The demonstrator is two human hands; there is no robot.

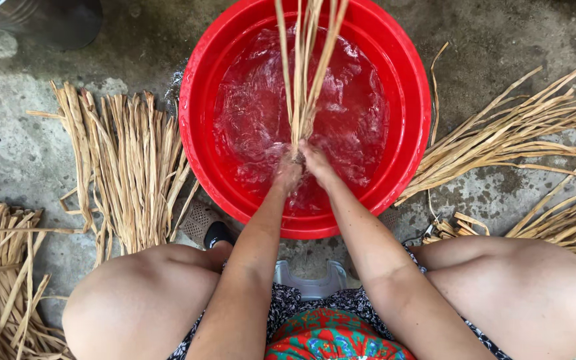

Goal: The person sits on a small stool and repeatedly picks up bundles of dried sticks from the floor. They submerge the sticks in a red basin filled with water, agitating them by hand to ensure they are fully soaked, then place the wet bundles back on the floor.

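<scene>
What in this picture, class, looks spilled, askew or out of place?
Little stands out. A dark wet patch stains the concrete by the red basin, as if water splashed out. Both hands grip the strip bundle in churned water.

A round basin of bright red plastic is seen around both hands. Pale tan dried straw strips are gripped above them. Below the wrists, a red cloth with green-blue floral pattern is shown.
</scene>
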